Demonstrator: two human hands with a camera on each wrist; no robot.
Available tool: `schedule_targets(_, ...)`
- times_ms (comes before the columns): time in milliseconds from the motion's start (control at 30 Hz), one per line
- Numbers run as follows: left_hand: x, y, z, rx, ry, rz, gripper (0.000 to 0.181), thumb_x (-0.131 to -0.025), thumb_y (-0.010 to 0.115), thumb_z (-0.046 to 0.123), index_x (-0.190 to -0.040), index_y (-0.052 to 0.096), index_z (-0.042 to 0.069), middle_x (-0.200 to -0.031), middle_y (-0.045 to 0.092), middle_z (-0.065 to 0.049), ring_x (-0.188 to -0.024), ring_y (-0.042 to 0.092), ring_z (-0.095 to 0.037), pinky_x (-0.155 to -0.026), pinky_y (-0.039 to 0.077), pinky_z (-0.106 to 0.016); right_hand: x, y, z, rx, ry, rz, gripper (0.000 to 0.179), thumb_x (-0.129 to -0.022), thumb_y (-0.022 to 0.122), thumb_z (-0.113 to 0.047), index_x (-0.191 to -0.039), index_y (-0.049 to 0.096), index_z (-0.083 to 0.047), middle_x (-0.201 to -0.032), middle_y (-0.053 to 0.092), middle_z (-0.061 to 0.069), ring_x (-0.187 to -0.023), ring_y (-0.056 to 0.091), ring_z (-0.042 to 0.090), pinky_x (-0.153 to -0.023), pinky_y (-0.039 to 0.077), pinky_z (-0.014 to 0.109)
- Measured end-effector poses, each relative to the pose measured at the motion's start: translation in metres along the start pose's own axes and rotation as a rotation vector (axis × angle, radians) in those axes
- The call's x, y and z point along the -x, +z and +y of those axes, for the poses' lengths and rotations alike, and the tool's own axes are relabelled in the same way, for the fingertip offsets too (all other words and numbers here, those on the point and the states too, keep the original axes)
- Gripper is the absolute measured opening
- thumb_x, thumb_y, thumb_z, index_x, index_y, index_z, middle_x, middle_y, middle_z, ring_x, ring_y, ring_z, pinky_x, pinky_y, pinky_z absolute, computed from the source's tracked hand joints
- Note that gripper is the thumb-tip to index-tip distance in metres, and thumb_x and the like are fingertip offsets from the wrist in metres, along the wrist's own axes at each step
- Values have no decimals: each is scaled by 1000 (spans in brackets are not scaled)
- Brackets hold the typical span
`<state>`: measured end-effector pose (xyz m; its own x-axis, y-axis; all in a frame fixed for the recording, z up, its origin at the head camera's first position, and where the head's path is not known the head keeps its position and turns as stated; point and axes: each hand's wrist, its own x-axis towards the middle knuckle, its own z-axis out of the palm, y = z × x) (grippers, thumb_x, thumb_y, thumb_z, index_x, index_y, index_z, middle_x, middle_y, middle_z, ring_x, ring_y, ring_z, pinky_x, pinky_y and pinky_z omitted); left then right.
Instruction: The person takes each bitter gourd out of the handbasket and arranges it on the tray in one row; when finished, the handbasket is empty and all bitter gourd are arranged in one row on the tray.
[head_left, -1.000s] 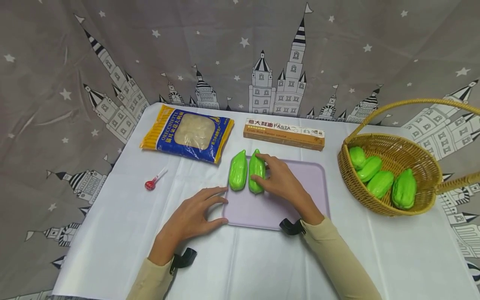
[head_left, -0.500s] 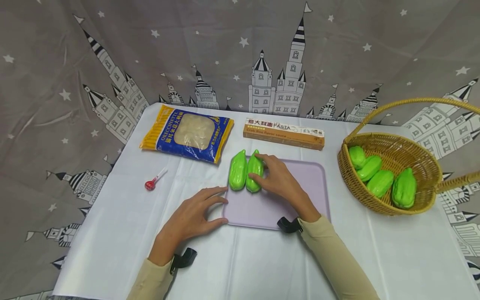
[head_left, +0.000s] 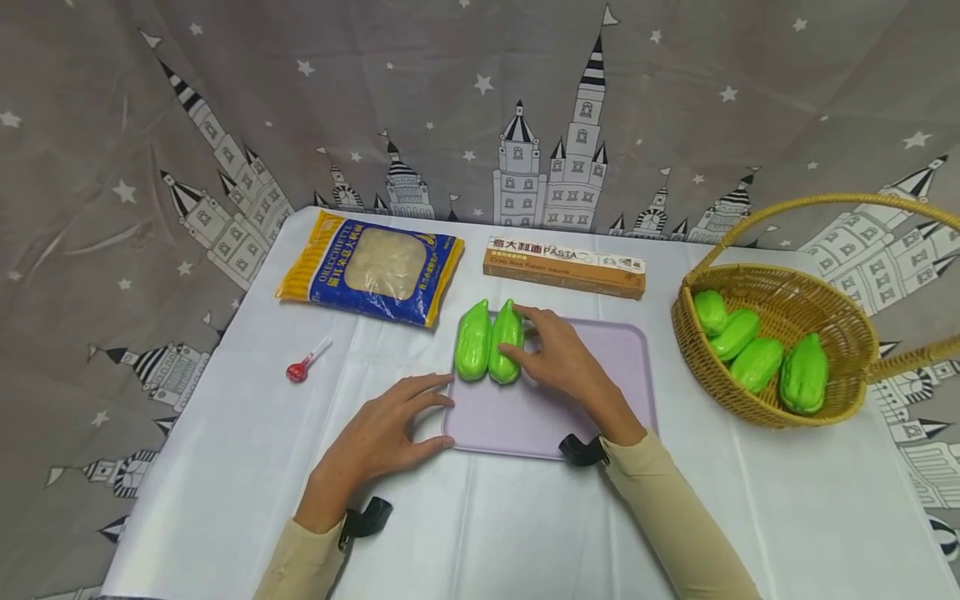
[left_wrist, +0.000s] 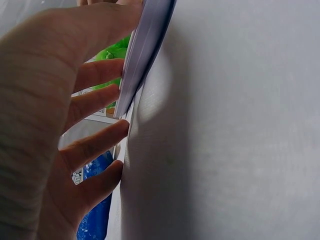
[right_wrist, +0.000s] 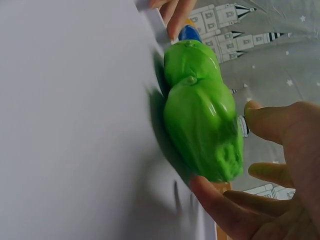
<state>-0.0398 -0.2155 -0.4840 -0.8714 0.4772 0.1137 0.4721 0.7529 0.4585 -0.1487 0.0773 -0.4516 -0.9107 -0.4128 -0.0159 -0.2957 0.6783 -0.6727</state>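
Two glossy green gourds lie side by side on the back left of a pale purple tray (head_left: 517,425). The left gourd (head_left: 473,342) and the right gourd (head_left: 502,329) touch or nearly touch. My right hand (head_left: 562,354) is at the right gourd, thumb and fingers spread about it. In the right wrist view, the thumb (right_wrist: 265,120) stands off this gourd (right_wrist: 200,125), while one fingertip is by its lower end. My left hand (head_left: 386,425) rests with spread fingers at the tray's left edge; in the left wrist view its fingertips meet the tray rim (left_wrist: 137,65).
A wicker basket (head_left: 693,367) with several green gourds stands at right. Behind the tray lies a pasta box (head_left: 564,267); a blue and yellow orecchiette bag (head_left: 371,267) is at back left. A red lollipop (head_left: 297,371) lies left on the white cloth (head_left: 225,467).
The right gourd has shifted slightly left with my right hand, narrowing the gap to the left gourd. My left hand has stayed at the tray edge.
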Motion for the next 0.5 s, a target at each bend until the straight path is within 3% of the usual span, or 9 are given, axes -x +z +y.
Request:
schedule_targets(167, 0, 0, 0, 1, 6, 5, 49, -88, 87, 50, -127, 76, 22, -158, 58, 0, -146, 55, -24, -114, 54, -46, 8, -9, 4, -56, 3, 22, 70, -101, 78, -32, -160, 48, -9, -143, 61, 22, -115, 71, 34, -91, 64, 46)
schedule_targets(500, 0, 2, 1, -13, 45, 53, 49, -86, 90, 47, -125, 76, 20, -156, 60, -3, -144, 56, -27, -113, 54, -48, 25, -34, 21, -64, -27, 127, 66, -100, 79, -24, -157, 51, -5, -145, 60, 24, -124, 68, 39, -96, 64, 49)
